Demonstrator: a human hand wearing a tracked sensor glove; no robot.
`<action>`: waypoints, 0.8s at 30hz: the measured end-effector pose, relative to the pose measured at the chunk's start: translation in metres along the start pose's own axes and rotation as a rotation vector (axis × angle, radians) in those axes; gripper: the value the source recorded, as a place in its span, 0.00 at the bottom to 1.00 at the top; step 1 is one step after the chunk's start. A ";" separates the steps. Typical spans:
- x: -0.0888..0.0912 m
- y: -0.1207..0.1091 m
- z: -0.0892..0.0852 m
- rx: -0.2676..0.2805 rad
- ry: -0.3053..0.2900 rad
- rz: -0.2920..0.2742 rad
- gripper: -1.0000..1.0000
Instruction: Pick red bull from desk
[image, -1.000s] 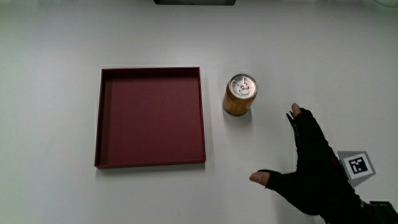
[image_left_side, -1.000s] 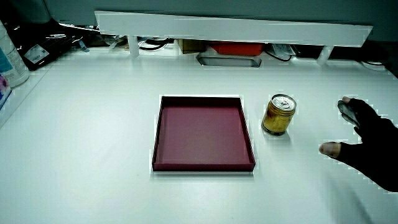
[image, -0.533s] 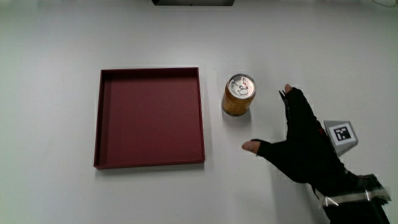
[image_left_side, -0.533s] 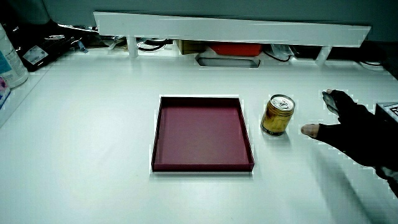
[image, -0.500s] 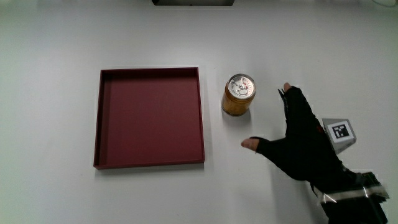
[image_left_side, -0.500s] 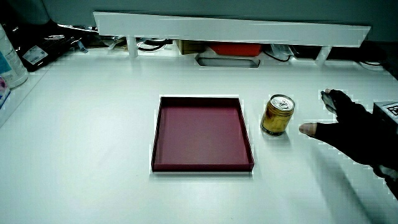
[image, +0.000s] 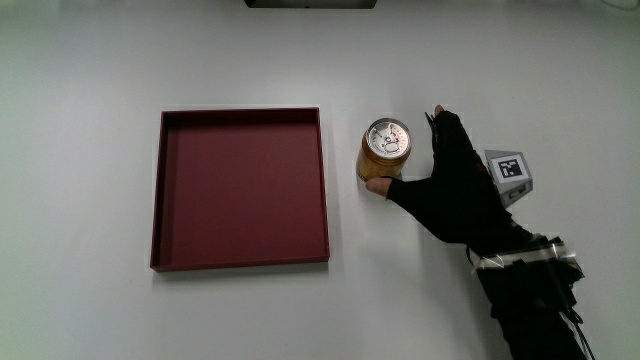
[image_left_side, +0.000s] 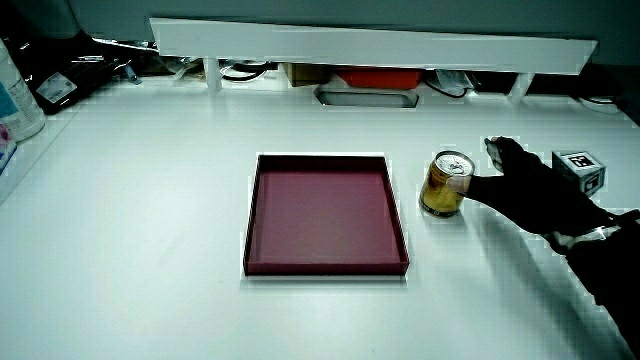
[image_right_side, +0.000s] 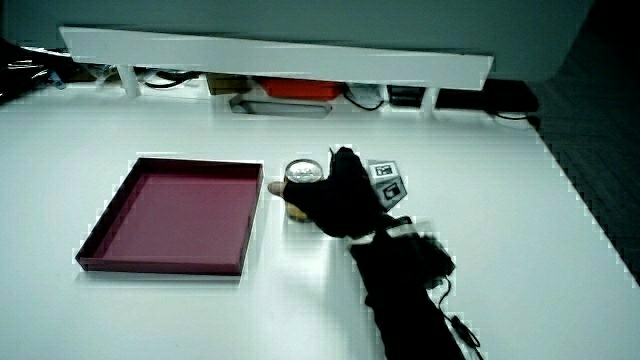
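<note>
can: we are looking at the red bull can (image: 385, 152), gold-sided with a silver top, standing upright on the counter (image: 90, 300), just beside the red tray (image: 240, 188) and apart from it.
tray: we are seeing it lying flat on the counter with nothing in it.
hand: we are placing the hand (image: 452, 190) against the can, on the side away from the tray; the patterned cube (image: 508, 170) is riding on its back.
fingers: we are seeing them spread wide around the can, the thumb tip (image: 378, 186) touching the can's side nearer the person, the other fingers (image: 444, 125) reaching past the can, not closed on it; no grasp yet, we are judging.
step: we are calling this the close-in before the grasp.
how to do it well: we are advising wrapping the fingers round the can's middle, squeezing evenly, then lifting straight up.
risk: we are guessing a thumb push alone could slide or tip the can toward the tray.
</note>
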 end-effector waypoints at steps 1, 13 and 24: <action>0.000 0.001 -0.001 0.001 0.007 0.001 0.50; 0.007 0.009 -0.010 0.077 -0.011 0.026 0.50; 0.010 0.005 -0.010 0.125 0.044 0.029 0.62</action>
